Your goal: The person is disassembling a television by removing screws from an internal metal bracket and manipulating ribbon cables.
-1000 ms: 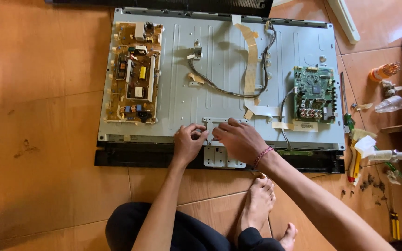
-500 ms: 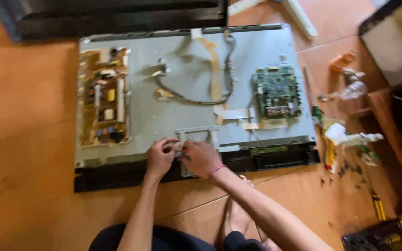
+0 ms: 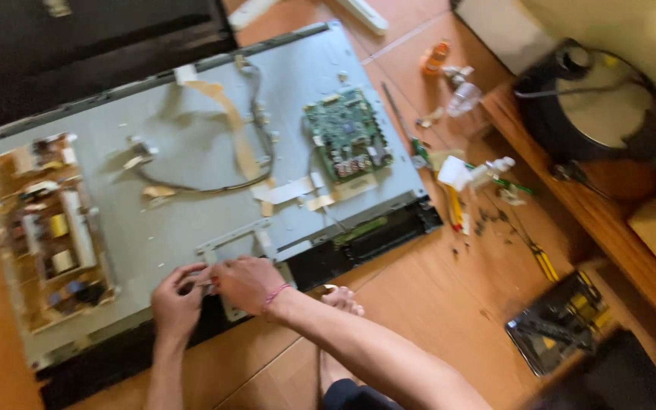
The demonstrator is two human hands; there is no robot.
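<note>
- Two bare hands work low in the frame, left of centre. The left hand (image 3: 178,302) has its fingers curled down onto the lower edge of a small pale-grey metal bracket plate (image 3: 235,241); whether it pinches anything is too blurred to tell.
- The right hand (image 3: 246,282), with one pink band at the wrist, lies palm down just beside the left, fingers bent over the same bracket; its grip cannot be made out either.
- The bracket sits on the near edge of one large flat grey metal back panel of an opened television (image 3: 191,159), which fills the left and middle of the frame, tilted, on the orange tiled floor (image 3: 411,304).
- Two circuit boards are mounted on the panel: one tan power board with yellow and white parts (image 3: 51,231) at the left, one green board (image 3: 347,140) right of centre.
- One grey cable (image 3: 214,186) loops across the middle, with strips of beige tape beside it.
- One bare foot (image 3: 341,300) shows just right of the right wrist.
- At the right of the panel lie one yellow-handled screwdriver (image 3: 544,262) and small scattered parts.
- One black round pot with a grey lid (image 3: 597,102) stands at the upper right on a wooden ledge.
</note>
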